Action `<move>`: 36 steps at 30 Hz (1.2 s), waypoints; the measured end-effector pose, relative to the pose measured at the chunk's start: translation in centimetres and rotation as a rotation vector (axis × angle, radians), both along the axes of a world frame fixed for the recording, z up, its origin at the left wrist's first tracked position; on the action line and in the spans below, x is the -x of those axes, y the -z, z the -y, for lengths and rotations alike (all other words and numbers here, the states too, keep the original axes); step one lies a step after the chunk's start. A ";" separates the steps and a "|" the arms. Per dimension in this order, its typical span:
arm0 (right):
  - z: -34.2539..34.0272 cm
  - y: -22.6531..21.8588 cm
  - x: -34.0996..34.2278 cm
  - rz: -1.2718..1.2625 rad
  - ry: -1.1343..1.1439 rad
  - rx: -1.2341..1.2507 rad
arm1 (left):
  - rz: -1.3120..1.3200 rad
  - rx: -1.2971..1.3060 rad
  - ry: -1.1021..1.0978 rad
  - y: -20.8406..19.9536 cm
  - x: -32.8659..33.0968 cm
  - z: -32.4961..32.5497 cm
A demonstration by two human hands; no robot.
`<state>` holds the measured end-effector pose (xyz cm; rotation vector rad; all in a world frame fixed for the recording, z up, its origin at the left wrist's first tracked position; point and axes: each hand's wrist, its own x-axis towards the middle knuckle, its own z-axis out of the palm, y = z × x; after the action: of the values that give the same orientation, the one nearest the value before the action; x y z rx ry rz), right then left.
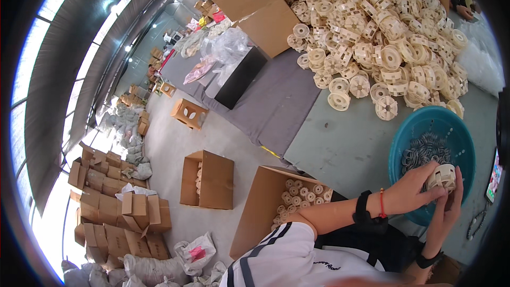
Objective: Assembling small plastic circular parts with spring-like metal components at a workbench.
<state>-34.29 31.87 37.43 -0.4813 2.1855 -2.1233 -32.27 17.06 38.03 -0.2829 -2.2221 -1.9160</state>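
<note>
Since the cream plastic slotted wheel (443, 177) sits over the round teal plastic basin (425, 121), between three and four o'clock, we guess it's held there so loose bits drop back in. Left hand (413, 187): thumb and fingers grasp the wheel's left side. Right hand (449, 210): fingers wrap its right side, presumably steadying it. We can't tell what the palms hide.

The basin is near the body, likely to keep its grey metal coils (425, 151) within reach. The heap of cream plastic wheels (372, 32) fills one to two o'clock on the grey-green tabletop (340, 138), also handy, we figure. An open brown cardboard box (255, 204) stands low at five to six o'clock, by the left elbow, apparently for catching wheels.

Counts: we get one wheel in hand, one basin, one lit phone (494, 178) (past the basin, three to four o'clock), two brown stools (189, 112) at nine to ten, one smaller cardboard box (218, 180) at seven. Heap and coils: too many, overlapping, we can't count.
</note>
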 end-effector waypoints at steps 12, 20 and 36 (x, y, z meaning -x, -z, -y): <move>-0.4 1.8 0.9 -0.313 0.174 -0.275 | 0.129 -0.272 -0.028 1.5 1.3 -0.3; -0.4 1.4 0.6 -0.356 0.172 -0.388 | 0.132 -0.169 -0.098 1.4 1.3 -0.2; 0.9 0.9 -0.3 -0.334 0.264 -0.334 | 0.136 -0.152 -0.074 1.1 0.8 -0.3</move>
<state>-33.95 31.02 36.49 -0.5825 2.8657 -1.8301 -33.06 17.38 36.89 -0.0476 -2.1194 -2.1069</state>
